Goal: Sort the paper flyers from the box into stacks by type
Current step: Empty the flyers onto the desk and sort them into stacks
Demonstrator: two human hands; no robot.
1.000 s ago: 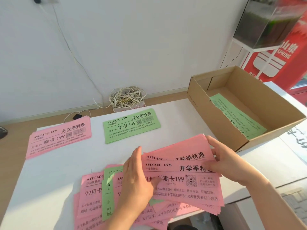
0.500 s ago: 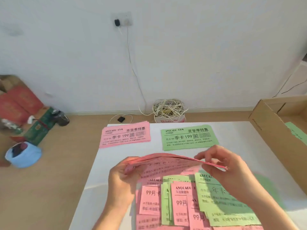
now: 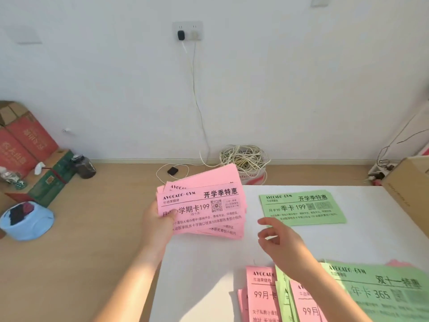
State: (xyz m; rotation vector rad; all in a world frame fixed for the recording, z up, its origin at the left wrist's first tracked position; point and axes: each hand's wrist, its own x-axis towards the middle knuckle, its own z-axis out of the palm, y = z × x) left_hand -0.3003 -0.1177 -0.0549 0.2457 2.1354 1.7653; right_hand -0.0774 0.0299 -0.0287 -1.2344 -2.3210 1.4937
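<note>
My left hand grips a bundle of pink flyers by its left edge, over the table's far left corner, where it hides whatever lies beneath. My right hand hovers beside the bundle with fingers loosely curled, holding nothing. A stack of green flyers lies flat at the table's far side. A mixed heap of pink and green flyers spreads along the near edge, with a large green sheet on top at the right. The cardboard box shows only its corner at the right edge.
The white table ends at left above a wooden floor. On the floor are a cable coil, red and green cartons, a dark jar and a blue tub.
My left hand has carried the pink bundle away from the heap toward the far left. My right hand has let go of it. The view swung left, so the box is nearly out of frame.
</note>
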